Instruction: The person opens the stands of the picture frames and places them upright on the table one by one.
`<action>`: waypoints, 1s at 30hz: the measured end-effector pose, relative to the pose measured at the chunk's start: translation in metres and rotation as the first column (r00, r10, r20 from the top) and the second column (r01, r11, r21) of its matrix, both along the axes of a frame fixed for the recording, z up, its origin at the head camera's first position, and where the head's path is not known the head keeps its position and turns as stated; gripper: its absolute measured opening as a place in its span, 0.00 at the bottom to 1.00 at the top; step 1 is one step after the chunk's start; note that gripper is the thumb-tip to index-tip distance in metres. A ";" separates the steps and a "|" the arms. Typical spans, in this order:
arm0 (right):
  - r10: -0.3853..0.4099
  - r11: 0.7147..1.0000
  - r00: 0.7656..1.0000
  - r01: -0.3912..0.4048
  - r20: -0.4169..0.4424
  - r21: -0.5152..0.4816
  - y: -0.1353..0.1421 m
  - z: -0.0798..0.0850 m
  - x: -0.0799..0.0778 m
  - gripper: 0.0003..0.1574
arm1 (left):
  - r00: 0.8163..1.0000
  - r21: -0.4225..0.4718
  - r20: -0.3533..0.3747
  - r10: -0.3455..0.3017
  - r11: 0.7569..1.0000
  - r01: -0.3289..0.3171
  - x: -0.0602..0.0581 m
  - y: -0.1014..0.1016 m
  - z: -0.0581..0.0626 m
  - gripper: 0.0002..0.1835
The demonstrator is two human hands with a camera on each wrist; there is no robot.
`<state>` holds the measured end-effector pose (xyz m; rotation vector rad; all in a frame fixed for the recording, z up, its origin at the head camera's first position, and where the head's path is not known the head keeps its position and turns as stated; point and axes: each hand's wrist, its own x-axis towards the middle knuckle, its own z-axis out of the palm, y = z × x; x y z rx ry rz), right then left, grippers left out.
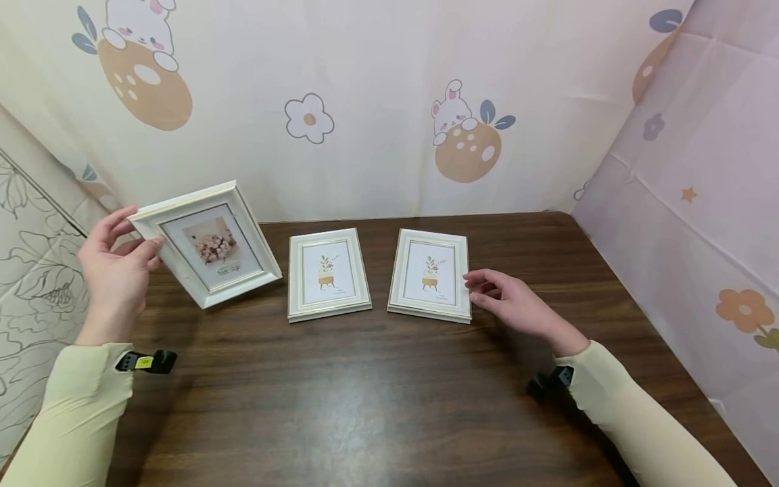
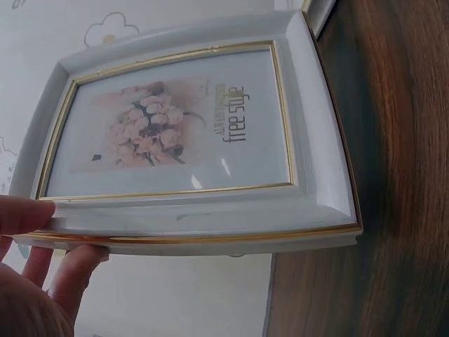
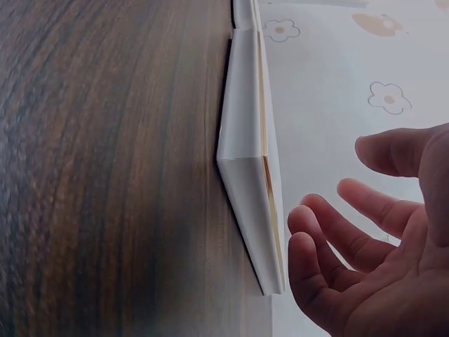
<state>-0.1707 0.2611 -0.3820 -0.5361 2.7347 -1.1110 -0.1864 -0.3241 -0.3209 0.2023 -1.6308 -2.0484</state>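
At the table's left, my left hand point(image 1: 118, 277) pinches the upper left corner of a white picture frame point(image 1: 213, 247) with a flower photo, thumb in front and fingers behind. The frame is raised at a slant, facing me. In the left wrist view, gold trim and "free style" lettering show on this picture frame point(image 2: 168, 133). My right hand point(image 1: 511, 301), fingers loosely bent, is beside the right edge of a second white picture frame point(image 1: 430, 274) lying flat. The right wrist view shows the right hand point(image 3: 372, 260) with nothing between thumb and fingers, close to that frame's side point(image 3: 252, 217).
A third white picture frame point(image 1: 328, 274) with the same potted-plant print lies face up between the other two. All are on or over a dark wooden table point(image 1: 365, 392). A patterned curtain point(image 1: 377, 135) hangs behind the table's back edge, and more printed cloth point(image 1: 700, 223) borders the right.
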 end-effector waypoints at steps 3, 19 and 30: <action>-0.004 1.000 1.000 0.004 0.018 -0.002 0.000 0.000 0.000 0.24 | 1.000 -0.016 0.024 0.010 1.000 -0.010 0.000 -0.003 -0.001 0.31; -0.012 1.000 1.000 0.012 0.027 -0.012 -0.001 0.000 0.000 0.22 | 0.991 -0.118 0.133 0.009 0.993 0.007 -0.001 -0.008 -0.007 0.32; -0.015 1.000 0.999 0.016 0.030 -0.018 -0.002 -0.001 0.001 0.20 | 0.978 -0.132 0.205 0.019 0.991 0.008 -0.005 -0.015 -0.012 0.35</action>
